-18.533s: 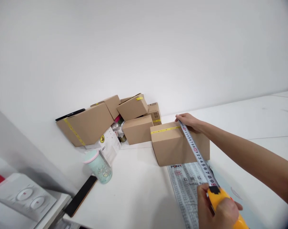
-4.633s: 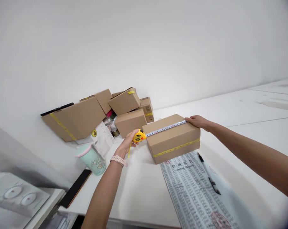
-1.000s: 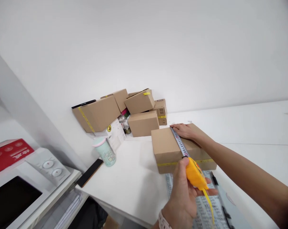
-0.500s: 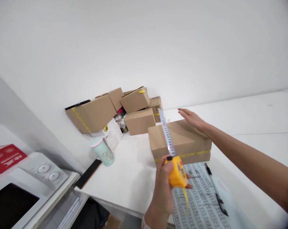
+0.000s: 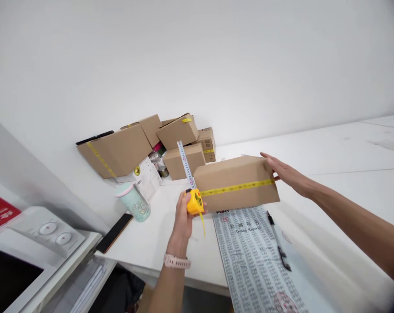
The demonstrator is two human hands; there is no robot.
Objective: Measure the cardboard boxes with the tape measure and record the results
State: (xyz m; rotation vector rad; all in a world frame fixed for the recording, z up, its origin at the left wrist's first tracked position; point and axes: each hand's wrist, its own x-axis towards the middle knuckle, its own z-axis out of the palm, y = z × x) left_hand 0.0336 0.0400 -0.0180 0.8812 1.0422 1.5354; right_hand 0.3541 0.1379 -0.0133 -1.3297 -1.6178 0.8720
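My left hand [image 5: 181,217] is closed round a yellow tape measure [image 5: 194,201], just in front of the left end of a long cardboard box [image 5: 237,176]. The tape's silver blade [image 5: 185,164] sticks out upward and away, past the box's left end. A yellow strap dangles below the case. My right hand [image 5: 286,174] grips the box at its right end, with fingers at the upper corner. A strip of yellow tape runs along the box's near face. Below the box lies a printed report [image 5: 249,252] with a black pen [image 5: 279,243] on it.
Several cardboard boxes [image 5: 118,150] are piled against the wall at the back left. A mint tumbler [image 5: 133,202] and a dark phone-like slab [image 5: 114,233] are at the table's left edge. A white microwave [image 5: 37,248] stands lower left, with a red box behind it.
The box has turned and tipped, so its taped near face shows more. My right hand has come from over its top to its right end. The tape measure has moved left.
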